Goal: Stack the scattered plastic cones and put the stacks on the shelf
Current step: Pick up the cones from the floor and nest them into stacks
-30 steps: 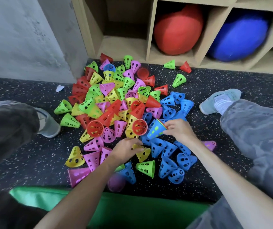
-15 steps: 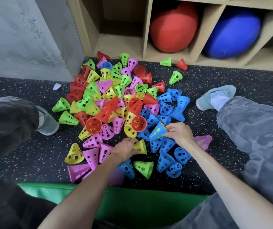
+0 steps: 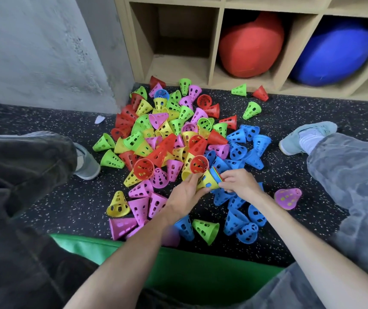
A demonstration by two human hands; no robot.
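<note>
Left hand [image 3: 184, 194] grasps a yellow cone [image 3: 207, 182], now fitted over the stack [image 3: 217, 176] that the right hand [image 3: 238, 182] pinches above the pile [image 3: 169, 139]; half a second earlier the yellow cone was still apart from it. Shelf [image 3: 174, 68] behind holds no cones.

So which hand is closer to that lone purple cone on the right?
Right hand; the purple cone lies just to its right. The left hand is farther.

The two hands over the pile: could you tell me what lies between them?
In the head view, a yellow cone capping a small multicoloured stack, held by left hand and right hand.
</note>
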